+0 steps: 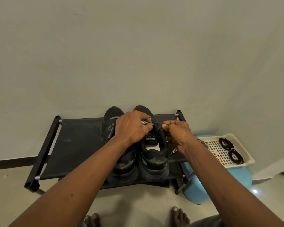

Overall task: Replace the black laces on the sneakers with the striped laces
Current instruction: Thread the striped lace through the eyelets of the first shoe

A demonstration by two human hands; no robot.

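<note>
Two black sneakers stand side by side on a black shoe rack (79, 141), heels toward me: the left sneaker (121, 167) and the right sneaker (154, 163). My left hand (131, 126) grips a black-and-white striped lace (145, 122) over the right sneaker's eyelets. My right hand (179, 133) pinches the same lace at the shoe's right edge. A loose end of the striped lace (173, 150) hangs below my right wrist. Two coiled black laces (231, 149) lie in a white tray (248, 157) at the right.
The tray rests on a blue stool (203, 190) right of the rack. More striped lace (202, 142) lies at the tray's left rim. A plain wall stands behind the rack. My bare feet (179, 217) are on the tiled floor below.
</note>
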